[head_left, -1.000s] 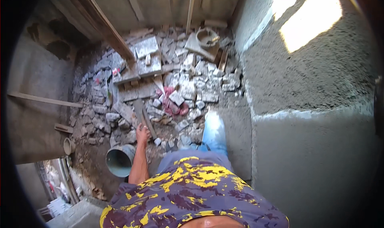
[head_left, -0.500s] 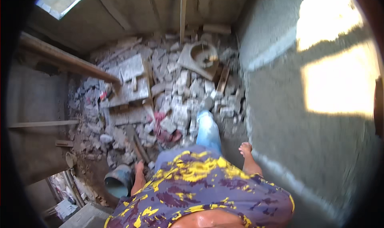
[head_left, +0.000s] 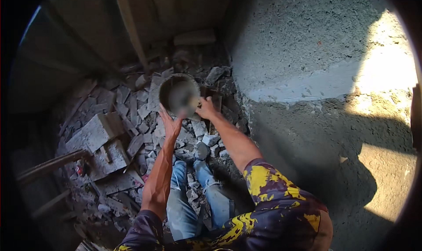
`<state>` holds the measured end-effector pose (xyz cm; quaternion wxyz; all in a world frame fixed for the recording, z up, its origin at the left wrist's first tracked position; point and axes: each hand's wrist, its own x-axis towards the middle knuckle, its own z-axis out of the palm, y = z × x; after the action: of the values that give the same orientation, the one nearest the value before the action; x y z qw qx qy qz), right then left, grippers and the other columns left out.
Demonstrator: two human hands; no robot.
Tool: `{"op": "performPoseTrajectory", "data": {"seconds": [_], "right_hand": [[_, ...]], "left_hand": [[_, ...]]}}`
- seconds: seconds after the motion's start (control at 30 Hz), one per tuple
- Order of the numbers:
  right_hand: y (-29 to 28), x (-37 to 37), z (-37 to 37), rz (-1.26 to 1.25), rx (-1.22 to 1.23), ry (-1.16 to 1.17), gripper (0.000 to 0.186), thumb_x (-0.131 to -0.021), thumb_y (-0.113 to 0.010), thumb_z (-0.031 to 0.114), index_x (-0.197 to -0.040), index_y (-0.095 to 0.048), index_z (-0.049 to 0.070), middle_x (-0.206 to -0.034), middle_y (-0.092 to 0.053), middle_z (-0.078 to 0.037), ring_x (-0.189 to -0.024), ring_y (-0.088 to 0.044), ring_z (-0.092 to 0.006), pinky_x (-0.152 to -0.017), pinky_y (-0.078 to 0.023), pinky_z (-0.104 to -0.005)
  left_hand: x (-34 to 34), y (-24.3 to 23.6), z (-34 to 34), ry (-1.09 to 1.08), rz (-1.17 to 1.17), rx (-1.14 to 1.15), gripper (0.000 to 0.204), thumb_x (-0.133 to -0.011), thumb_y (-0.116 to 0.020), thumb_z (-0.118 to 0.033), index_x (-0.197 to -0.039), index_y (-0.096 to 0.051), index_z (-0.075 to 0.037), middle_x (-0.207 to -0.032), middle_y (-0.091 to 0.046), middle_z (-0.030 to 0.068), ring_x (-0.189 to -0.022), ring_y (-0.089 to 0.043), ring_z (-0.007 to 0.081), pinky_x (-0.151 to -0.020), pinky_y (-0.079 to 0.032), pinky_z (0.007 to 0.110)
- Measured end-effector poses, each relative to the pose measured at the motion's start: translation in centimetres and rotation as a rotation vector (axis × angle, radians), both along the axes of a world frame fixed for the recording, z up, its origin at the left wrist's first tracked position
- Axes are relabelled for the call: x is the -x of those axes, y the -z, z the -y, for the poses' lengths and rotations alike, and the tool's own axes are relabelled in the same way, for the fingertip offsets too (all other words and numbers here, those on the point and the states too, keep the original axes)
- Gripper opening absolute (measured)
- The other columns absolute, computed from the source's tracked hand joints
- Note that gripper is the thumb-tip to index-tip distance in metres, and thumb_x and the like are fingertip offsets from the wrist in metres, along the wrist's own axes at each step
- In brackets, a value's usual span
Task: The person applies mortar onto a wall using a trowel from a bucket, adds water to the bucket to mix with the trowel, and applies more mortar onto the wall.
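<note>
A round, grey-crusted basin point(head_left: 165, 86) sits among the rubble in front of me, its inside hazy and blurred. My left hand point(head_left: 171, 124) grips its near-left rim, fingers along the outer side and thumb toward the inside. At the near-right rim, my right hand point(head_left: 207, 109) is closed with its fingers bent over the edge. Beside those fingers shows a small pale yellowish thing point(head_left: 194, 102), too blurred to name. Both arms reach forward from my body.
Broken masonry rubble point(head_left: 145, 112) covers the floor. Dusty slabs point(head_left: 94, 134) are stacked at the left, near a slanting wooden beam point(head_left: 52, 165). A rough plastered wall point(head_left: 299, 141) rises close on the right. A wooden post point(head_left: 130, 29) stands at the back.
Both hands have come from low beside my body up to the basin's rim and taken hold there. My view has shifted closer to the basin and turned toward the right wall.
</note>
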<state>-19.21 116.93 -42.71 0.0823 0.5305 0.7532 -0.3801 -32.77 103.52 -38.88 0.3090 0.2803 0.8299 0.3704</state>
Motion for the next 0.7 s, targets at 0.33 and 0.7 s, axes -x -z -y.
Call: {"op": "performPoseTrajectory", "data": {"seconds": [0.33, 0.7], "right_hand": [[4.4, 2.6, 0.0, -0.249, -0.163, -0.102, 0.021, -0.086, -0.057, 0.013, -0.107, -0.058, 0.012, -0.098, -0.058, -0.023, -0.081, -0.062, -0.0426, -0.071, -0.052, -0.0473], [8.3, 8.8, -6.1, 0.379, -0.151, -0.499, 0.028, -0.090, -0.049, 0.017, -0.109, -0.066, 0.006, -0.102, -0.068, -0.017, -0.097, -0.066, -0.0292, -0.077, -0.054, -0.0393]], "left_hand": [[7.5, 25.1, 5.4, -0.443, 0.238, 0.295, 0.102, -0.078, -0.065, -0.060, -0.148, -0.016, -0.004, -0.139, -0.036, 0.0275, -0.117, -0.046, 0.0471, -0.095, -0.041, 0.050], [2.9, 26.3, -0.6, -0.726, 1.082, -0.313, 0.024, -0.080, -0.057, -0.002, -0.104, -0.056, 0.003, -0.097, -0.063, 0.0116, -0.087, -0.064, 0.0264, -0.078, -0.055, 0.042]]}}
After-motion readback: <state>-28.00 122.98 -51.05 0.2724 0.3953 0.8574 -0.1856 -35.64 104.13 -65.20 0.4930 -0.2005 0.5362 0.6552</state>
